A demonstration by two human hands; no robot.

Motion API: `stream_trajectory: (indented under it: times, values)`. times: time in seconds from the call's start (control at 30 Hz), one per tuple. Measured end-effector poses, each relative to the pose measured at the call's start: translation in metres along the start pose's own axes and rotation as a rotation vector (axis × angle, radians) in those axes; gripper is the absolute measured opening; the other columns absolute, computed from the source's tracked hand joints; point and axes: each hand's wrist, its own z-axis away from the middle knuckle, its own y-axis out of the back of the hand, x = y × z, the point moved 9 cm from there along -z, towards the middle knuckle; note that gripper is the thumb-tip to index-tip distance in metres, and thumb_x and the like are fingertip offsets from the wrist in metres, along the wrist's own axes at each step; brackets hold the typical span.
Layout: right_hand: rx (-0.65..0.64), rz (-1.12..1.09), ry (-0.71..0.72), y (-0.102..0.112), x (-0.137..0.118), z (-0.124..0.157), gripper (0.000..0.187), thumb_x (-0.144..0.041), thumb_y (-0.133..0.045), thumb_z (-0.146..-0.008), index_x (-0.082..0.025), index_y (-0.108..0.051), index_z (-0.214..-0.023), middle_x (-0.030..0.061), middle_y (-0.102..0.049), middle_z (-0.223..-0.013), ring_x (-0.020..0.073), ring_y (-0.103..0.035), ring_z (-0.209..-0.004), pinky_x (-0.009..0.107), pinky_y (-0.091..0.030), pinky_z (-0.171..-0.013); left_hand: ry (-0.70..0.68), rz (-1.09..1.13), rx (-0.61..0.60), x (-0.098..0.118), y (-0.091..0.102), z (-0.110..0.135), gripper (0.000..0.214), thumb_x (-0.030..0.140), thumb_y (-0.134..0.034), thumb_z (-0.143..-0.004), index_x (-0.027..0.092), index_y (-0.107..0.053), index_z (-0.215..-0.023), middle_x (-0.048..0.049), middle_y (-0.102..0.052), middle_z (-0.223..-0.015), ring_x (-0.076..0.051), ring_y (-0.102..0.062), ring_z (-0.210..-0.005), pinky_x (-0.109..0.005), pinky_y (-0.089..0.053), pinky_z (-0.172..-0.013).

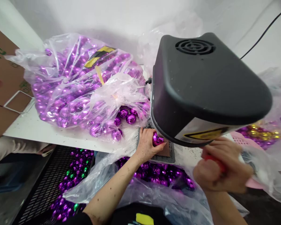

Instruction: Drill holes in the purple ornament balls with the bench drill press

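My left hand [148,144] is closed around a shiny purple ball [157,139] and holds it on the small base plate [166,153] under the black machine head [201,84]. My right hand [221,168] is blurred and wrapped round a red handle [215,162] at the machine's right side. A big clear plastic bag of purple balls [79,84] lies on the white table [30,126] just left of the machine, with a few loose balls [127,117] spilling from its mouth near my left hand.
Below the table edge an open plastic bag [159,175] holds more purple balls. A black crate [67,181] with purple and green balls stands lower left. A cardboard box [4,78] is at far left. Gold and purple balls [262,134] lie in plastic at right. A cable [264,31] runs up right.
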Motion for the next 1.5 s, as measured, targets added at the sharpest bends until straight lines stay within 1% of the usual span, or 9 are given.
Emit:
stream_trajectory:
  times: [0.13,0.23,0.5,0.6,0.77,1.0,1.2,1.33,1.5]
  values:
    - [0.206,0.029,-0.049,0.02,-0.004,-0.061,0.032,-0.039,-0.048,-0.095,-0.017,-0.066,-0.08,0.0005,-0.054,-0.064,0.0101,-0.053,-0.061,0.03,-0.046,-0.067,-0.038,-0.011,0.018,0.009,0.004,0.0,0.035,0.032,-0.076,-0.081,0.024,-0.063,-0.113,-0.008,-0.068,-0.11,-0.03,-0.061,-0.11,-0.056,-0.037,-0.113]
    - [0.173,0.064,-0.122,0.009,0.004,-0.094,0.037,-0.039,-0.045,-0.098,-0.015,-0.062,-0.077,-0.0018,-0.049,-0.063,0.0039,-0.042,-0.059,0.022,-0.033,-0.059,-0.05,-0.002,0.058,0.015,0.028,0.02,0.034,0.031,-0.072,-0.085,0.021,-0.059,-0.114,-0.0076,-0.066,-0.106,-0.027,-0.06,-0.105,-0.053,-0.041,-0.109]
    - [0.176,-0.065,-0.221,-0.002,0.024,-0.106,0.034,-0.044,-0.055,-0.09,-0.015,-0.061,-0.074,-0.0024,-0.046,-0.061,0.0056,-0.037,-0.058,0.026,-0.026,-0.058,0.114,-0.228,-0.149,-0.009,0.079,0.103,0.059,0.032,-0.081,-0.081,0.025,-0.051,-0.131,-0.0102,-0.054,-0.133,-0.03,-0.052,-0.125,-0.049,-0.047,-0.107]
    - [0.178,-0.053,-0.266,-0.007,0.032,-0.111,0.036,-0.045,-0.056,-0.087,-0.015,-0.057,-0.068,-0.003,-0.04,-0.057,0.0052,-0.035,-0.057,0.026,-0.025,-0.058,0.043,-0.244,-0.125,-0.015,0.085,0.077,0.057,0.046,-0.074,-0.087,0.025,-0.051,-0.134,-0.0106,-0.055,-0.133,-0.03,-0.053,-0.125,-0.048,-0.048,-0.107]
    - [0.137,-0.086,-0.286,-0.014,0.037,-0.118,0.029,-0.039,-0.06,-0.085,-0.014,-0.056,-0.069,-0.0045,-0.04,-0.058,0.0035,-0.035,-0.058,0.024,-0.027,-0.058,0.018,-0.492,0.128,-0.03,0.108,-0.015,0.035,0.029,-0.051,-0.101,0.019,-0.052,-0.134,-0.0159,-0.053,-0.136,-0.031,-0.057,-0.124,-0.048,-0.048,-0.104]
    - [0.106,-0.162,-0.296,-0.015,0.03,-0.116,0.035,-0.043,-0.059,-0.088,-0.014,-0.055,-0.068,-0.0054,-0.041,-0.057,0.003,-0.035,-0.056,0.023,-0.026,-0.055,0.19,-0.609,0.002,-0.061,0.1,-0.059,0.036,0.027,-0.059,-0.095,0.015,-0.057,-0.128,-0.0169,-0.053,-0.13,-0.032,-0.067,-0.106,-0.043,-0.052,-0.091]
    - [0.101,-0.151,-0.297,-0.016,0.03,-0.117,0.04,-0.048,-0.057,-0.09,-0.014,-0.055,-0.069,-0.0056,-0.039,-0.057,0.0026,-0.033,-0.056,0.023,-0.025,-0.055,0.272,0.242,0.092,-0.065,0.117,-0.022,0.047,0.042,-0.062,-0.093,0.025,-0.055,-0.135,-0.0093,-0.056,-0.125,-0.023,-0.063,-0.104,-0.032,-0.053,-0.082]
    - [0.121,-0.136,-0.302,-0.014,0.032,-0.116,0.038,-0.047,-0.057,-0.089,-0.014,-0.056,-0.071,-0.0052,-0.039,-0.059,0.0026,-0.034,-0.058,0.023,-0.025,-0.057,0.409,0.994,-0.033,-0.054,0.095,0.002,0.053,0.041,-0.071,-0.086,0.024,-0.052,-0.133,-0.0074,-0.066,-0.112,-0.02,-0.07,-0.093,-0.025,-0.05,-0.068]
    - [0.13,-0.09,-0.307,-0.013,0.034,-0.116,0.036,-0.045,-0.058,-0.088,-0.014,-0.055,-0.07,-0.0048,-0.039,-0.059,0.0027,-0.034,-0.059,0.024,-0.025,-0.059,0.492,1.328,-0.163,-0.037,0.065,0.02,0.056,0.037,-0.07,-0.087,0.028,-0.051,-0.139,-0.0069,-0.071,-0.11,-0.022,-0.073,-0.094,-0.027,-0.052,-0.071]
